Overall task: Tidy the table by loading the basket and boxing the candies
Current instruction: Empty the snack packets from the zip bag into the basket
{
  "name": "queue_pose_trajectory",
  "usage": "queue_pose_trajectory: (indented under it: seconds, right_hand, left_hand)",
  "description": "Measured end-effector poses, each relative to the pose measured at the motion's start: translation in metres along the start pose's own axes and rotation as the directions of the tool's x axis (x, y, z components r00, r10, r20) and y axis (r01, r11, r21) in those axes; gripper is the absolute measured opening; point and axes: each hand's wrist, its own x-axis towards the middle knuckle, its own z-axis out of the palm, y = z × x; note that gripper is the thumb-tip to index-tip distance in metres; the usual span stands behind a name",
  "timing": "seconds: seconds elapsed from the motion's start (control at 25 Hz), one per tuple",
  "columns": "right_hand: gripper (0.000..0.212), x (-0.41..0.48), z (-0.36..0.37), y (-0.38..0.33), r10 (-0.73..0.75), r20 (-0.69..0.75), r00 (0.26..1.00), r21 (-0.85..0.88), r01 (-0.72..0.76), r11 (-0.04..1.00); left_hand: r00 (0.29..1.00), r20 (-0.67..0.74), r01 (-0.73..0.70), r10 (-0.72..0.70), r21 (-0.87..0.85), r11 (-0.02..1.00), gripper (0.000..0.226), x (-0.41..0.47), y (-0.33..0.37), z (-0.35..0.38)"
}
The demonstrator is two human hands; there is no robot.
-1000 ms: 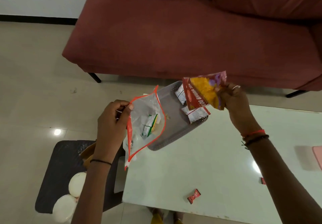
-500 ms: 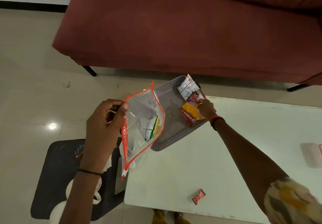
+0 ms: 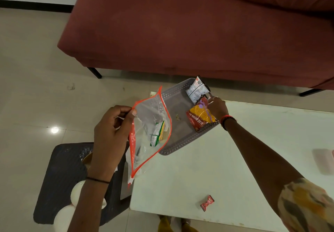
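A grey perforated basket sits on the far left corner of the white table. In it lie a red and yellow snack packet and white packets. My right hand reaches into the basket, fingers closed on the snack packet's top edge. My left hand pinches the rim of a clear zip bag with an orange edge, held open beside the basket. A green and yellow packet is inside the bag. One red wrapped candy lies near the table's front edge.
A pink box shows blurred at the table's right edge. A dark stool with white round things on it stands left of the table. A red sofa fills the space behind the table.
My right hand has carried the red and yellow snack packet down from the air into the basket. The left hand keeps the zip bag held open.
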Motion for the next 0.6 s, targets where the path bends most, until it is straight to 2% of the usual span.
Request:
queue_pose_trajectory:
  seconds: [0.08,0.2,0.32,0.4,0.44,0.52,0.6]
  right_hand:
    - [0.027,-0.007,-0.011,-0.005,-0.016,-0.07,0.997,0.026,0.018,1.0]
    - [0.021,-0.03,-0.037,-0.021,-0.083,-0.193,0.978,0.154,0.113,0.982]
    - [0.02,-0.081,-0.074,-0.057,-0.214,-0.243,0.946,0.245,0.273,0.93]
    - [0.012,-0.132,-0.104,-0.082,-0.348,-0.259,0.901,0.315,0.419,0.851]
    - [0.008,-0.161,-0.119,-0.093,-0.455,-0.247,0.855,0.344,0.517,0.784]
    - [0.008,-0.214,-0.141,-0.114,-0.706,-0.131,0.696,0.386,0.692,0.61]
    - [0.014,-0.24,-0.137,-0.131,-0.848,0.134,0.513,0.287,0.799,0.528]
  left_hand:
    - [1.0,0.003,-0.002,0.002,0.004,1.0,0.018,-0.002,0.0,-0.001]
    - [1.0,0.005,0.0,0.0,-0.005,1.0,0.016,-0.007,0.002,-0.001]
    - [1.0,0.004,0.002,-0.002,-0.007,1.0,0.019,-0.012,0.004,0.002]
    - [1.0,0.002,-0.005,0.005,0.007,1.0,0.021,-0.017,0.007,0.003]
    - [1.0,0.001,-0.017,0.017,0.027,1.0,0.021,-0.019,0.009,0.004]
    - [0.998,-0.006,-0.061,0.062,0.089,0.994,0.02,-0.023,0.013,0.006]
    - [0.995,-0.002,-0.1,0.101,0.134,0.986,0.019,-0.029,0.019,0.01]
